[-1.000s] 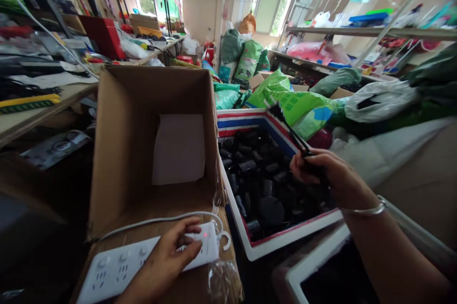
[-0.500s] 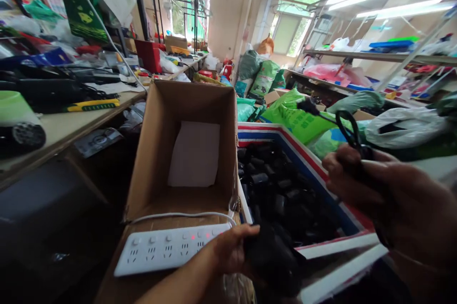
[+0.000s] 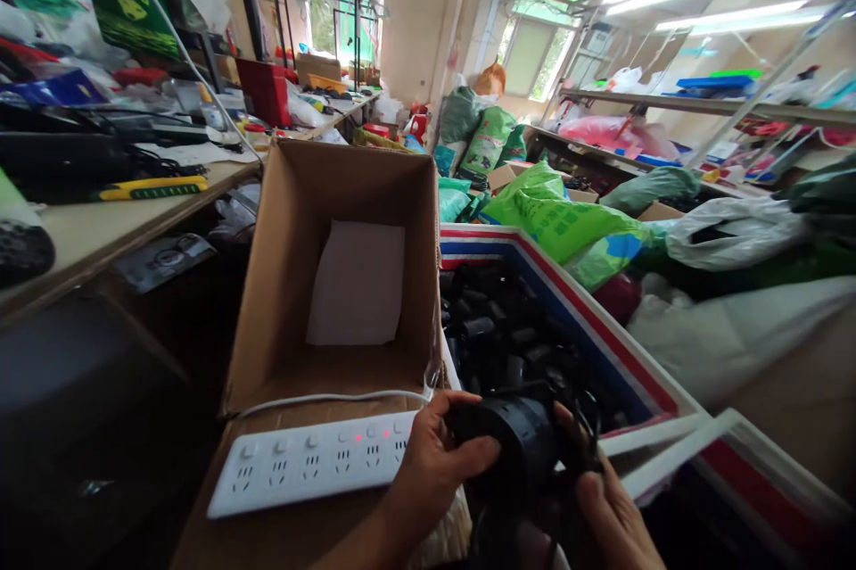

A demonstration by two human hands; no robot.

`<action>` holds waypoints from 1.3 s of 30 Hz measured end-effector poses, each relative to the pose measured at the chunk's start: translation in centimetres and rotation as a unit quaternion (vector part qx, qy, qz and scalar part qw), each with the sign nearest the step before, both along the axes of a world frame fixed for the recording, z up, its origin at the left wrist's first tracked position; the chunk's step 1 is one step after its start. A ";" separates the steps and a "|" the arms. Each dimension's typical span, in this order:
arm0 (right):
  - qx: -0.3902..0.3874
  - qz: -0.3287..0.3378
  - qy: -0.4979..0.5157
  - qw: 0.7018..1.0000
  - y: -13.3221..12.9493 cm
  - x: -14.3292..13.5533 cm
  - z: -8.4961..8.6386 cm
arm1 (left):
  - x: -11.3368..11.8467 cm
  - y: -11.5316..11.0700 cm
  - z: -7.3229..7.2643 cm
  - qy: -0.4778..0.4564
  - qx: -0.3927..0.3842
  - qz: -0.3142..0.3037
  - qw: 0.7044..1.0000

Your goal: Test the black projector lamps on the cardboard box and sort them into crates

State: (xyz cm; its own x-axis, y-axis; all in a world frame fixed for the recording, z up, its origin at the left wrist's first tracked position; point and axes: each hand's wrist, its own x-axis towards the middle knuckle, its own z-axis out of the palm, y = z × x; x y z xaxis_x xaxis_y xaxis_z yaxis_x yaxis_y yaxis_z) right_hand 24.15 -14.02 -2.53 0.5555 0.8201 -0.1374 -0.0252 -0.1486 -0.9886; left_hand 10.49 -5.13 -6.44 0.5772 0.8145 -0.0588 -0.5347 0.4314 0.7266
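My left hand (image 3: 438, 463) grips a round black device (image 3: 518, 441) at the lower centre, thumb on its near face. On the device's right side my right hand (image 3: 605, 490) has its fingers closed on a black cable (image 3: 588, 423). Just left of my left hand lies a white power strip (image 3: 311, 463) with small red lights. Beyond the strip an open cardboard box (image 3: 251, 311) holds a pale sheet (image 3: 358, 285) at its bottom. Many black cylindrical parts (image 3: 478, 326) fill a striped bin (image 3: 588, 302) behind the device.
A cluttered workbench (image 3: 220, 182) runs along the left, with a yellow-and-black tool (image 3: 153, 187) near its edge. Green bags (image 3: 548, 218) and a white plastic bag (image 3: 736, 231) lie beyond the bin. Pale strips (image 3: 675, 450) cross the bin's near corner.
My right hand has come down and left from the upper right, bringing the cable to the device. My left hand has raised the device slightly. The view has shifted a little.
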 end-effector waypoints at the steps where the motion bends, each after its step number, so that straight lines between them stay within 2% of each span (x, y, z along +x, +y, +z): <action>1: -0.001 -0.006 0.034 0.999 0.3 -0.6 -0.3 | -0.2 -0.6 -0.2 0.016 0.024 0.018 0.999; 3: -0.005 -0.014 0.089 0.996 1.3 -1.5 -0.5 | -0.8 -1.6 -0.5 0.026 0.051 0.051 0.997; 4: -0.001 -0.010 0.082 0.997 1.8 -1.7 -0.5 | -1.3 -1.8 -0.6 0.023 0.060 0.054 0.996; 6: 0.020 0.024 0.000 1.000 2.8 -1.9 -0.5 | -2.5 -1.4 -0.2 0.045 0.077 0.047 0.995; 7: 0.038 0.056 -0.050 0.996 3.2 -1.9 -0.6 | -3.2 -0.8 0.3 0.080 0.090 0.035 0.992; 9: 0.083 0.140 -0.104 0.981 4.0 -2.0 -0.8 | -4.8 0.6 1.6 0.208 0.122 0.017 0.970; 11: 0.108 0.203 -0.083 0.970 4.6 -2.1 -1.2 | -6.2 1.9 3.0 0.295 0.161 -0.024 0.942; 13: 0.100 0.189 -0.022 0.977 5.1 -2.3 -1.7 | -7.1 2.6 3.7 0.331 0.178 -0.030 0.926; 15: 0.061 0.131 0.061 0.988 5.6 -2.3 -2.3 | -7.4 2.7 3.4 0.344 0.165 0.002 0.925; 17: 0.036 0.090 0.144 0.985 5.7 -2.3 -3.0 | -7.3 2.4 2.3 0.333 0.128 0.044 0.933; 20: 0.028 0.111 0.182 0.977 5.2 -2.6 -3.9 | -6.6 1.7 0.2 0.265 0.014 0.079 0.961; 22: 0.017 0.130 0.158 0.979 4.7 -3.1 -4.3 | -6.2 1.3 -0.7 0.219 -0.033 0.102 0.970; 24: 0.002 0.129 0.120 0.984 4.4 -3.6 -4.6 | -6.3 1.3 -0.9 0.226 -0.013 0.124 0.966; 25: -0.001 0.125 0.096 0.987 4.4 -3.8 -4.7 | -6.5 1.5 -0.7 0.258 0.016 0.126 0.958; 27: -0.005 0.137 0.039 0.990 4.5 -4.1 -4.7 | -7.3 2.0 0.1 0.349 0.085 0.106 0.927; 29: -0.005 0.177 0.001 0.984 4.9 -4.0 -4.7 | -8.2 2.6 1.1 0.435 0.149 0.073 0.885; 32: -0.014 0.207 -0.012 0.978 5.4 -3.6 -4.4 | -9.0 2.9 2.3 0.497 0.196 0.049 0.844; 35: -0.026 0.194 -0.060 0.979 5.8 -3.2 -4.4 | -8.8 2.1 2.3 0.514 0.194 0.066 0.833; 39: -0.053 0.178 -0.159 0.970 6.0 -4.0 -5.0 | -7.9 0.7 1.2 0.506 0.193 0.064 0.838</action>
State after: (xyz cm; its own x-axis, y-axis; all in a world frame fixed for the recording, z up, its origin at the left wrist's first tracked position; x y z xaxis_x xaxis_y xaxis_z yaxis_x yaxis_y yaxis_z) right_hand 20.15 -8.01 -7.52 0.2674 0.9584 -0.0999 0.3497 -0.1932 -0.9167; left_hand 2.59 -4.43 -5.23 0.2982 0.9367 -0.1836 0.4154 0.0458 0.9085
